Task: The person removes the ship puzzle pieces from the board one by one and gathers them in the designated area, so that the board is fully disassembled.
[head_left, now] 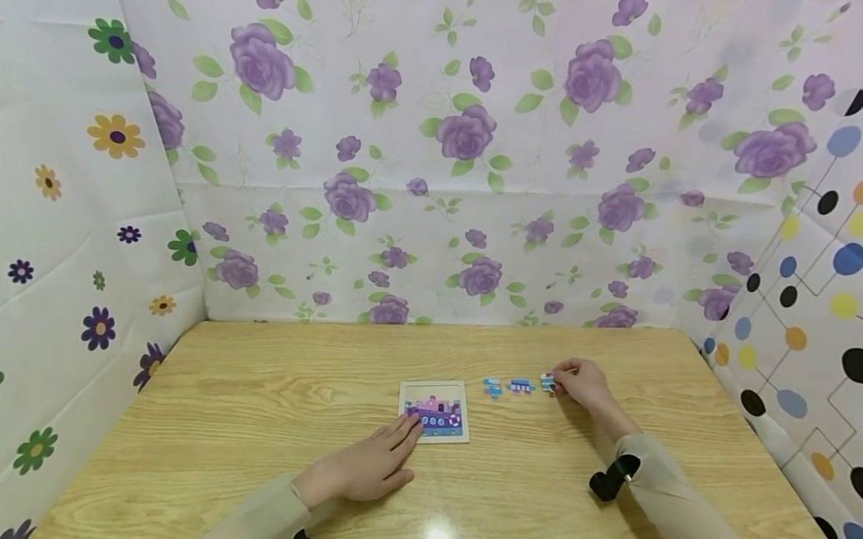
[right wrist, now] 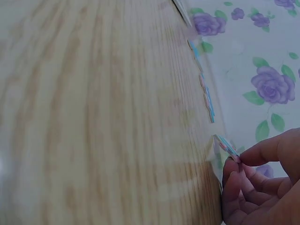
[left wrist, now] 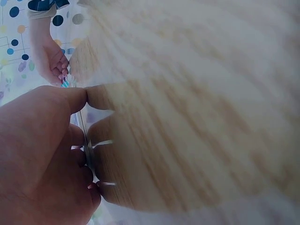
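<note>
A white-framed jigsaw puzzle (head_left: 436, 423) with a purple ship picture lies on the table, its upper part bare of pieces. My left hand (head_left: 371, 459) rests flat with straight fingers over the frame's lower left corner. To the right, my right hand (head_left: 583, 383) pinches a small puzzle piece (head_left: 547, 382) between thumb and fingertips. In the right wrist view that puzzle piece (right wrist: 227, 146) is tilted, one edge raised. Two more pieces lie between it and the frame: a blue one (head_left: 493, 387) and a blue-and-pink one (head_left: 521, 386).
The wooden table (head_left: 281, 376) reaches back to a wall cloth with purple roses (head_left: 350, 197). A flowered cloth (head_left: 100, 326) hangs on the left, a dotted cloth (head_left: 849, 257) on the right. Each wrist carries a black camera mount (head_left: 612, 478).
</note>
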The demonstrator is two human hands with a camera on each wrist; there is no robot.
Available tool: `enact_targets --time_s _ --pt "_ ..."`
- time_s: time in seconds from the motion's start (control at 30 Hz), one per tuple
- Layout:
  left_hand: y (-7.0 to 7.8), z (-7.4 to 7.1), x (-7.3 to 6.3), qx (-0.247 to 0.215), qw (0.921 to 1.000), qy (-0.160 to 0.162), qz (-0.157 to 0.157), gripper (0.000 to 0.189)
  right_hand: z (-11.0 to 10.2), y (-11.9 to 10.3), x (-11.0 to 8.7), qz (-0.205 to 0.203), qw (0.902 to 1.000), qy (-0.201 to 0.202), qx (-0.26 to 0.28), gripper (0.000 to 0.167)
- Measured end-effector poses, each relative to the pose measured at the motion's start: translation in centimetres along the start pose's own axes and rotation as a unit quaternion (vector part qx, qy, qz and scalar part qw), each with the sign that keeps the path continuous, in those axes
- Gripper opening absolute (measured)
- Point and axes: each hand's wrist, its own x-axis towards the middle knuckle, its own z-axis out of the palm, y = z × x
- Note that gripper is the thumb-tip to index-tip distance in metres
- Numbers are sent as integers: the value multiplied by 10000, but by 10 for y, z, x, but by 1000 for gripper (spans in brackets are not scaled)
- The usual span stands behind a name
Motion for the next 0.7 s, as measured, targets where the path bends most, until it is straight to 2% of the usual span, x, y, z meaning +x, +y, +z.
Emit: enact_targets --time_s 0.37,0.7 --pt "1 -1 -1 -1 10000 20 -23 66 -3 -1 -3 -280 9994 -111 -149 25" --pt "-1 2 0 -6 10000 57 -7 67 -3 -4 -7 -359 9982 105 -461 23"
